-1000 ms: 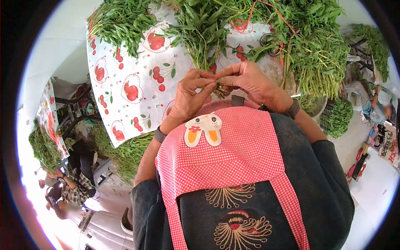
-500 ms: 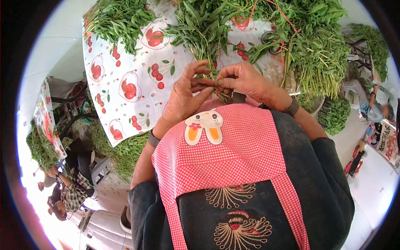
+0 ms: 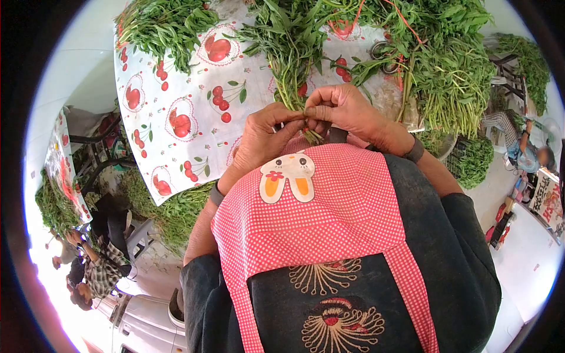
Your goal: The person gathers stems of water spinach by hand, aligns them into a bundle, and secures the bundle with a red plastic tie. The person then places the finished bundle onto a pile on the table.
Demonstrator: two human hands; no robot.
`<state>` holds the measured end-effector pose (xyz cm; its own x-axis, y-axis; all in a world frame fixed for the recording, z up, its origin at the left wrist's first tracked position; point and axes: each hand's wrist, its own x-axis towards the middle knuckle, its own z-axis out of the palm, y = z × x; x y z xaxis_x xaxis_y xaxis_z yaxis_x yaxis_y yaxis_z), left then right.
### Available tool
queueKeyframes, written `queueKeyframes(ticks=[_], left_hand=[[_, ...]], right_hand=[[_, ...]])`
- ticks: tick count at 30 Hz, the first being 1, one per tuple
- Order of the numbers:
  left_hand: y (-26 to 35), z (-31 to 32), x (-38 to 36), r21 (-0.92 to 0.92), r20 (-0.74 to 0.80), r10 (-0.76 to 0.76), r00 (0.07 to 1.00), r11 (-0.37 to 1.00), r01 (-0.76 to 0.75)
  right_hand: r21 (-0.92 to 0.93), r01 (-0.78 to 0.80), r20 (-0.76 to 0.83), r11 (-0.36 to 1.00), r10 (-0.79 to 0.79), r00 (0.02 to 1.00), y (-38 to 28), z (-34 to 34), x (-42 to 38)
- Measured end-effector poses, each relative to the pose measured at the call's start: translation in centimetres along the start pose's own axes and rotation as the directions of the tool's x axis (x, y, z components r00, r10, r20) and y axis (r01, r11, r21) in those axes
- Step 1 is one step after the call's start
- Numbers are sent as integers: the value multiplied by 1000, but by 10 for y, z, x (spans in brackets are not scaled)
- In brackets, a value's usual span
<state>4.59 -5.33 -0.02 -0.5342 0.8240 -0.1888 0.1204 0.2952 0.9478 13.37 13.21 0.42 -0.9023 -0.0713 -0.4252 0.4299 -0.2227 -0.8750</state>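
Left grip (image 3: 265,134) and right grip (image 3: 356,119) meeting at the fingertips, both pinching the stems of a bunch of greens (image 3: 291,67). The bunch lies directly ahead of the two grips, leaves pointing away; its stem ends show just below the fingers, near the checked apron (image 3: 329,203), which leaves little room on the near side. To the left of the left grip, fruit-printed cloth (image 3: 191,97) spreads over the tabletop (image 3: 203,150) as far as the slanting edge, giving room sideways; a heap of greens (image 3: 165,26) rests ahead and farther left. Ahead and to the right of the right grip, a larger pile of greens (image 3: 453,73) hides part of the right edge and limits room there
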Motion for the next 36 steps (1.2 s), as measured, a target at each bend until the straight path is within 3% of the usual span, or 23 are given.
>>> queueKeyframes(ticks=[2,4,11,13,14,16,20,23,25,29,31,36], left_hand=[[-1,2,-1,-29,-11,-13,1000,999,12],[-2,3,-3,-242,3,-101,995,965,99],[6,3,-3,-58,-26,-133,991,990,131],[3,1,-3,-22,-32,-131,991,991,130],[3,2,-3,-22,-33,-133,991,991,132],[4,3,-3,-20,-14,-201,980,980,200],[-2,3,-1,-14,-22,-162,987,987,162],[-2,4,0,-19,-16,-160,987,987,160],[3,3,-1,-40,-10,-225,974,974,224],[7,2,0,-42,-16,-247,969,968,247],[3,2,0,-49,1,-213,977,976,213],[-3,5,-3,-8,-29,-161,986,987,161]], right_hand=[[11,-8,4,1000,8,1000,0,-1,0],[29,-13,-9,999,13,1000,1,0,1],[4,-15,-24,1000,15,1000,-1,3,-1],[-222,263,-8,939,-272,962,3,7,-4],[-221,263,-7,939,-271,963,1,9,-7],[-540,268,17,798,-308,951,-9,13,-13],[-539,231,-96,810,-332,938,-15,20,-17],[-612,261,-48,746,-365,930,-12,17,-15],[-726,397,64,561,-520,852,-8,16,-13],[-741,379,53,554,-516,855,-10,18,-13],[-784,425,119,453,-562,818,-7,15,-12],[-819,386,131,424,-516,846,-4,14,-12]])
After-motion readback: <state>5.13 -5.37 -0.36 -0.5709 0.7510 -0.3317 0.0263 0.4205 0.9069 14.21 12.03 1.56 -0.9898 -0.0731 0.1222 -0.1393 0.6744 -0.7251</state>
